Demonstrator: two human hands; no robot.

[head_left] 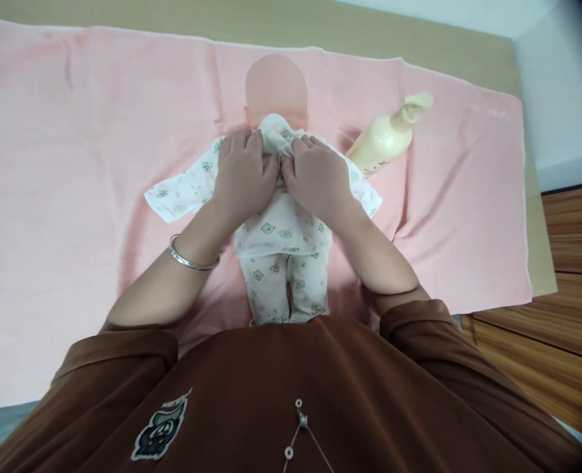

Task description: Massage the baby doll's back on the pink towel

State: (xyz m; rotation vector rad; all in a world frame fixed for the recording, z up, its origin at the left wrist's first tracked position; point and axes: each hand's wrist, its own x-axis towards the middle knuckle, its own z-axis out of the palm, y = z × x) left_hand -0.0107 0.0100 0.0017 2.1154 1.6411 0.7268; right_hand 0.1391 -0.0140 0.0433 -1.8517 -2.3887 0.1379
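A baby doll [276, 85] lies on its back on a pink towel [74, 164], head away from me. It wears a white printed top [281, 226] and matching trousers [284, 282]. My left hand [242, 174] and my right hand [315, 177] rest side by side on the doll's chest. Both have their fingers closed on the cloth of the top just below the neck, pinching it together at the middle. A silver bangle [190, 256] sits on my left wrist.
A cream pump bottle [387, 138] lies on the towel just right of the doll's shoulder. The towel covers a light wooden table [540, 249]. Wood-grain floor [577, 295] shows at the right. My brown shirt [291, 394] fills the bottom.
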